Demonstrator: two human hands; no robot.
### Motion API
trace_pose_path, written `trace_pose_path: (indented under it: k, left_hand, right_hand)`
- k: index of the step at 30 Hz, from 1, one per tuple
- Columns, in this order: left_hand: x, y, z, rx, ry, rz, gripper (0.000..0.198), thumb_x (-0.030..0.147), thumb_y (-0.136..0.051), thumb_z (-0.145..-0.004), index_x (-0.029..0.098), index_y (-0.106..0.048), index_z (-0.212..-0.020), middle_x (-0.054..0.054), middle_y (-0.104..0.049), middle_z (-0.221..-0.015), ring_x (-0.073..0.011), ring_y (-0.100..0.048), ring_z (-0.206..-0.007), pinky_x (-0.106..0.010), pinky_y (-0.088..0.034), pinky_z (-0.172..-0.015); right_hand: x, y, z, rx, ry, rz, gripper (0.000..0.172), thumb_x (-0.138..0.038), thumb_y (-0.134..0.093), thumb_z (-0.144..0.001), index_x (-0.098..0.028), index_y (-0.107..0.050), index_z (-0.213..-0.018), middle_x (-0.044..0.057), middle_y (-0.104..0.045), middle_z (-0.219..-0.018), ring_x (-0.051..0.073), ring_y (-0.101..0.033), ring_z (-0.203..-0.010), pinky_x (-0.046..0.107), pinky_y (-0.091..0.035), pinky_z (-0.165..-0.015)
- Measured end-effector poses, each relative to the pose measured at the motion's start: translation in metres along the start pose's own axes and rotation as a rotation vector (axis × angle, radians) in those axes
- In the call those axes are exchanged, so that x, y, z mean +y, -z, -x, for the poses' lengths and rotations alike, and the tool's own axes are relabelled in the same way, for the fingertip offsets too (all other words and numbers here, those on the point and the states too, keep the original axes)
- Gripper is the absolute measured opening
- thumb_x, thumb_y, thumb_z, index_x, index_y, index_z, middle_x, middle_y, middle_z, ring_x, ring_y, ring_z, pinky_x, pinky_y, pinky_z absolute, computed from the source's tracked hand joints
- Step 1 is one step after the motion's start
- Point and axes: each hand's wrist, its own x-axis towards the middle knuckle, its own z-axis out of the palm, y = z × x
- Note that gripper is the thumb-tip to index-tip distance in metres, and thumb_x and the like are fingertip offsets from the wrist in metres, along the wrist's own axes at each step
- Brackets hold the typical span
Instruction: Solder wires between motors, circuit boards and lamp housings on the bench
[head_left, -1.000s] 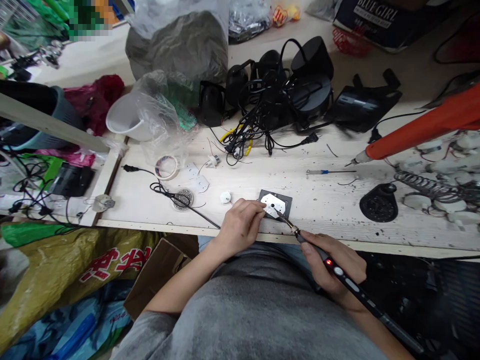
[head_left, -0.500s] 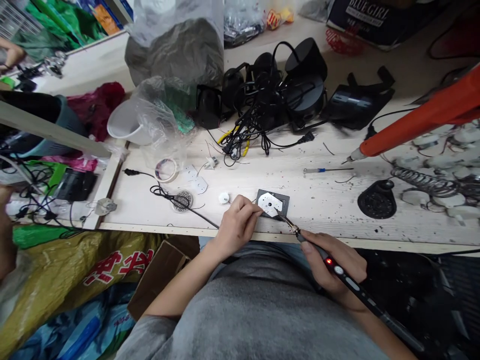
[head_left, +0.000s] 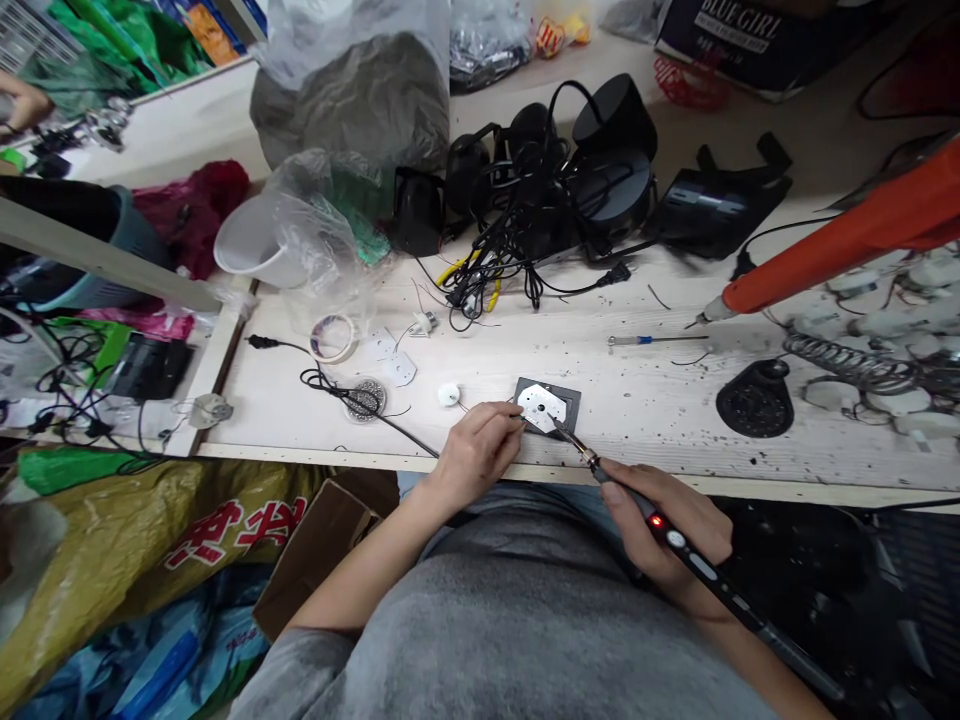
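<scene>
Orange tool (head_left: 847,245) cut off right, left hand (head_left: 472,455) pinch indistinct

This is an electronics repair workshop: a pale wooden workbench (head_left: 660,400), peppered with dark specks, has a soldering iron (head_left: 675,540) with a glowing red light at 4 o'clock, its tip on a small white circuit board (head_left: 541,407) near the centre. A heap of black adapters and tangled cables (head_left: 540,200) sits at 12 o'clock. A coiled iron stand (head_left: 847,365) and a slim screwdriver (head_left: 652,341) lie at 3, and a tape roll (head_left: 333,337) at 9.
</scene>
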Motion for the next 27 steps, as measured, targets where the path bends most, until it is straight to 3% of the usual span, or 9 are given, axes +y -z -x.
trace_pose_path:
  k: [5, 9, 16, 27]
  left_hand:
    - [0.004, -0.002, -0.005, -0.002, 0.058, -0.008, 0.013, 0.013, -0.059, -0.094, 0.02, -0.055, -0.084, -0.007, -0.073, -0.094, -0.0149, -0.072, -0.083, -0.026, -0.06, -0.067]
    - [0.007, -0.002, -0.008, -0.008, 0.089, -0.013, 0.014, 0.008, -0.058, -0.09, 0.019, -0.055, -0.084, -0.008, -0.072, -0.096, -0.0145, -0.07, -0.08, -0.025, -0.06, -0.066]
    - [0.008, -0.003, -0.007, -0.019, 0.117, 0.0, 0.013, 0.007, -0.059, -0.087, 0.019, -0.057, -0.085, -0.008, -0.072, -0.098, -0.0163, -0.071, -0.084, -0.028, -0.061, -0.071]
    - [0.007, -0.002, -0.008, 0.001, 0.076, -0.03, 0.011, 0.009, -0.058, -0.091, 0.019, -0.056, -0.086, -0.007, -0.072, -0.095, -0.0126, -0.067, -0.073, -0.023, -0.056, -0.058]
  right_hand:
    - [0.001, -0.003, 0.003, -0.033, -0.002, -0.006, 0.029, -0.008, -0.068, -0.089, -0.023, -0.072, -0.115, 0.002, -0.078, -0.09, 0.018, -0.074, -0.072, 0.028, -0.063, -0.063]
    - [0.004, -0.009, 0.008, 0.03, 0.004, -0.033, 0.029, -0.009, -0.067, -0.09, -0.023, -0.073, -0.114, 0.002, -0.077, -0.088, 0.017, -0.073, -0.069, 0.027, -0.062, -0.061]
    - [0.0, -0.013, 0.007, -0.014, -0.044, -0.035, 0.033, -0.012, -0.067, -0.091, -0.027, -0.071, -0.12, -0.001, -0.077, -0.09, 0.017, -0.073, -0.07, 0.028, -0.062, -0.064]
    - [0.003, -0.012, 0.001, -0.119, 0.043, -0.026, 0.039, -0.011, -0.068, -0.09, -0.027, -0.067, -0.125, 0.0, -0.079, -0.094, 0.016, -0.075, -0.073, 0.026, -0.064, -0.067]
